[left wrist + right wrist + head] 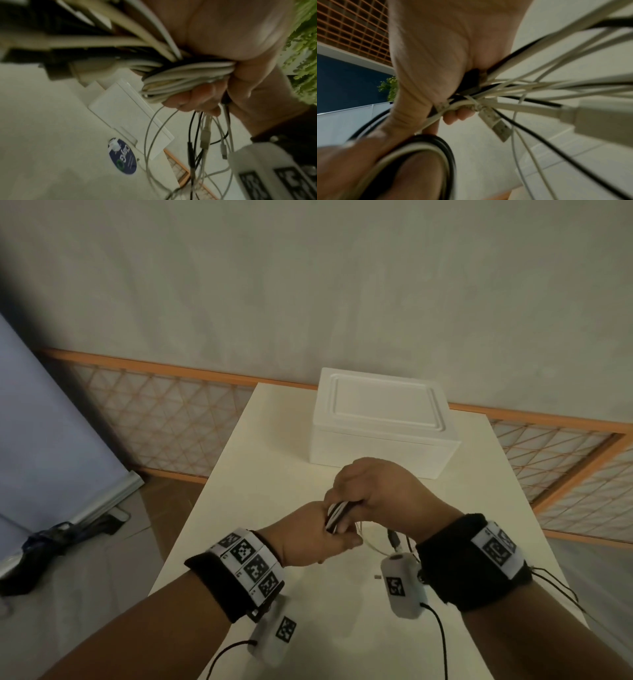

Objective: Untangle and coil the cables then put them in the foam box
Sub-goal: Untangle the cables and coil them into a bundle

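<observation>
Head view: the left hand [310, 534] is curled tight round a bundle of white and black coiled cables [337, 514], held above the cream tabletop [274, 440]. Just to its right, the right hand [380, 491] grips the same bundle, fingers closed over it, loose plug ends [205, 136] dangling beneath. Behind the hands sits the white rectangular foam box [383, 419], lid on.
</observation>
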A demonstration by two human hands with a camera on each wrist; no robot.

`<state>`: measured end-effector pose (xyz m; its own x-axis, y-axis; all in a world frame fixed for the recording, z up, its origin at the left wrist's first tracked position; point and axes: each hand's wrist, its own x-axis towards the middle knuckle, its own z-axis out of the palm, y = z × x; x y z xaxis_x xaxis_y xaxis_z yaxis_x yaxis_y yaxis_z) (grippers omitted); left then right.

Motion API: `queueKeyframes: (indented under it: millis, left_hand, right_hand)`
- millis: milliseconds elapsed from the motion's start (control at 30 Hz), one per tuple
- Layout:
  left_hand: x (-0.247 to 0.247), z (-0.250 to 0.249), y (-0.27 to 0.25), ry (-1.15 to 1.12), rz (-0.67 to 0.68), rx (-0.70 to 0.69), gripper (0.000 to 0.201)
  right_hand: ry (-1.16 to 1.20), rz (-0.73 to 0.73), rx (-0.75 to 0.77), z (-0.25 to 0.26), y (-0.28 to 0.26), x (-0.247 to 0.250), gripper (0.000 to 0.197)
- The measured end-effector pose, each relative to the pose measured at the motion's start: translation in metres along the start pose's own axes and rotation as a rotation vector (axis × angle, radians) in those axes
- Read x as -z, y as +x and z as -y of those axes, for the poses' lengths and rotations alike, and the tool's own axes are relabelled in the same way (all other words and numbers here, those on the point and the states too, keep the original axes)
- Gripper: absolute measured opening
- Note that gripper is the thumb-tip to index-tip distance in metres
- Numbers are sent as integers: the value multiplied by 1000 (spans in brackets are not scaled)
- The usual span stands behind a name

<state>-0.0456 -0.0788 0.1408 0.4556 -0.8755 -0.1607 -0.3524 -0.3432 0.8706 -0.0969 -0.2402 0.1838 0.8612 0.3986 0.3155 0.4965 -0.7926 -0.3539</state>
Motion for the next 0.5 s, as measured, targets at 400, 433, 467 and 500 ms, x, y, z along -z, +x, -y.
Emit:
queueKeyframes:
  millis: [400,433,467,500]
  left_hand:
    - [17,-22,-1,-386,-37,-160,16]
    - [16,-23,2,-413,-38,-179,22]
    - [16,-23,4,-433,-45,-191,29]
    - [16,-23,5,-438,-39,-198,33]
  right_hand:
    - [665,-379,-207,11,9,-22,16]
    - [701,-431,-216,12,12,-22,21]
    - [726,-485,-232,12,14,-23,30]
    - [749,-530,-260,13,17,-22,36]
